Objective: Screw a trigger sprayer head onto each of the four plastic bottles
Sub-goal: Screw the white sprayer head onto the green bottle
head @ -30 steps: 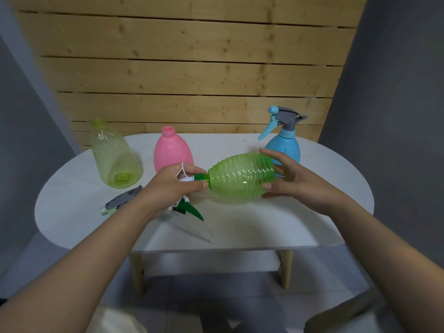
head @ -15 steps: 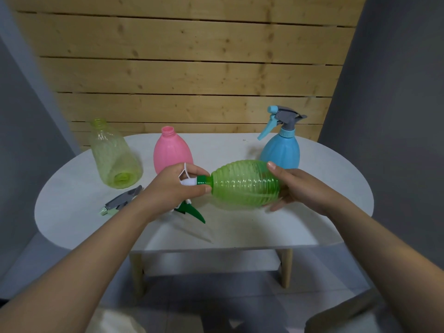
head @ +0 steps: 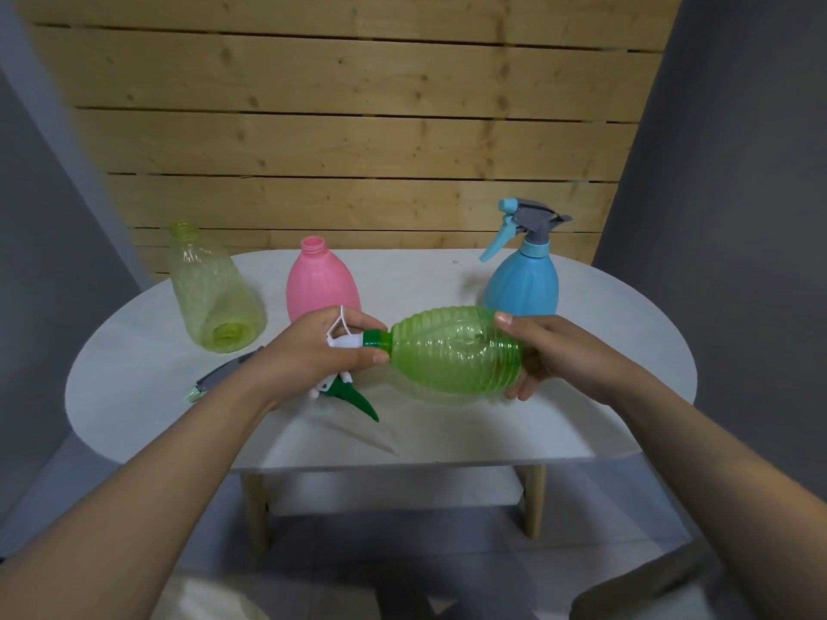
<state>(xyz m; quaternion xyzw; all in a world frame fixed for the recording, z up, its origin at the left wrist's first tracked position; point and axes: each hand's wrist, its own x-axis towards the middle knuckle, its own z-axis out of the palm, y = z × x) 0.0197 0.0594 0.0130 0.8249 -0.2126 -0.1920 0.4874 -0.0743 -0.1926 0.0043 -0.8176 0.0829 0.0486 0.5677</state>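
I hold a ribbed green bottle [head: 452, 351] sideways above the white table [head: 604, 396]. My right hand [head: 555, 355] grips its base end. My left hand [head: 313, 355] is closed around the white-and-green sprayer head [head: 347, 387] at the bottle's neck, its dark green collar against the neck and its trigger pointing down. A blue bottle [head: 521, 284] with a grey-and-blue sprayer head fitted stands at the back right. A pink bottle [head: 320, 284] stands open-necked behind my left hand. A yellow-green bottle [head: 210, 297] without a head sits at the back left.
A loose grey sprayer head [head: 219, 378] lies on the table left of my left wrist. A wooden plank wall rises behind the table. Grey walls flank both sides. The table's wooden legs and a lower shelf show beneath.
My right hand has shifted its grip round the green bottle's base, with the bottle turning in it. My left hand stays on the sprayer head at the neck.
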